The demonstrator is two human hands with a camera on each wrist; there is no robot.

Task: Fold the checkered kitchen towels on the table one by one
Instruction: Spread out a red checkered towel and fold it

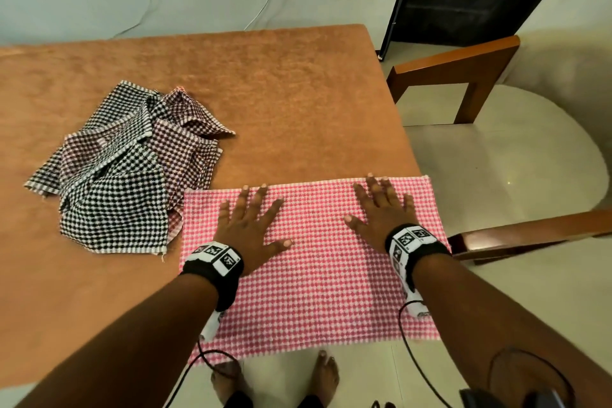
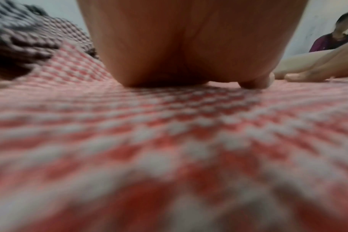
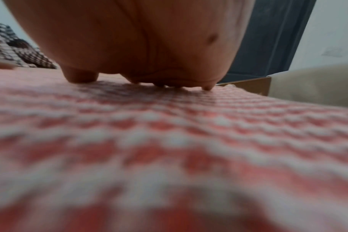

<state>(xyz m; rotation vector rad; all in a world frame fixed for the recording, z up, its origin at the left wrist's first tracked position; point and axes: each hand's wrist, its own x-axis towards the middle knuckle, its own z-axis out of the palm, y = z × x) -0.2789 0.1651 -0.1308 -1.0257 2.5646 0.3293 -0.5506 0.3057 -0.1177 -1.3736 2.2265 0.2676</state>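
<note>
Pink towel is lying spread at the near right corner of the surface, near edge overhanging. Left hand and right hand are pressing it, each grip wide, fingers splayed, holding nothing. Likely flattening: sweep outward evenly before folding, avoiding the heap of towels to the left.

No words, brands or numbers can be read anywhere in these views. The only sign-like marks are black-and-white square code patterns on the white blocks of the left wristband and the right wristband, seen from the head camera; they are machine markers, not letters. Both wrist views are blurred and show only checkered weave, with no print on it.
</note>
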